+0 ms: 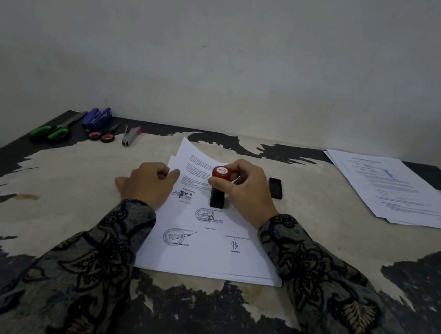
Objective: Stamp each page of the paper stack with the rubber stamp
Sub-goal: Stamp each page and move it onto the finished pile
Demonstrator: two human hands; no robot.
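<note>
Stamp [217,193]: standing upright on the top page, red cap up, black body meeting the paper just above a round inked seal.
Right hand [244,191]: I am gripping the red cap, my fingers curling round it from the right.
Left hand [148,183]: I am resting it on the stack's left edge, fingers loosely curled, holding nothing.
Stack [212,256]: lying in the middle of the table [60,197], top sheets curling up at the far end.
Phone [275,187]: lying just right of my right hand.
Second pile [403,193]: sitting at the far right.
Scissors [52,128]: lying far left, near a blue stapler [98,118].
</note>
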